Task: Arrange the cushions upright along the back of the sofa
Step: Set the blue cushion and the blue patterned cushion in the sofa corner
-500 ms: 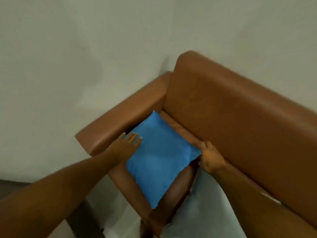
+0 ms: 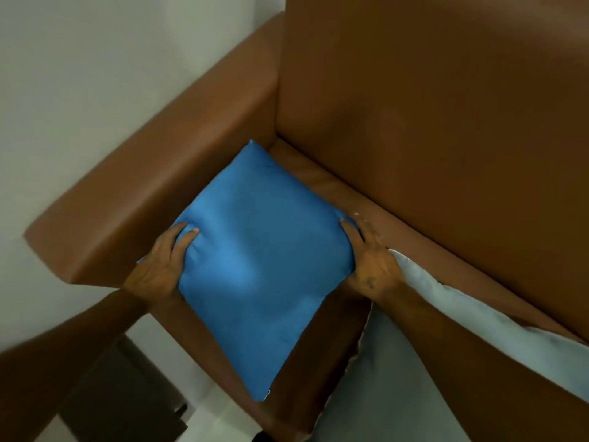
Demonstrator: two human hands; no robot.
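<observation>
A square blue cushion [image 2: 258, 266] lies flat on the seat of a brown leather sofa, in the corner by the armrest [image 2: 153, 193]. My left hand [image 2: 162, 266] grips its left edge, thumb pressed into the fabric. On the opposite edge my right hand [image 2: 371, 260] clasps the cushion, close to the sofa's backrest [image 2: 430, 106]. A pale grey cushion [image 2: 398, 378] lies on the seat to the right, partly under my right forearm.
A white wall [image 2: 79, 74] stands behind and left of the sofa. A dark piece of furniture [image 2: 121, 393] sits on the pale floor in front of the armrest.
Both hands have closed onto the blue cushion's side edges; before, the left hand lay flat on it. The view has moved closer to the sofa corner.
</observation>
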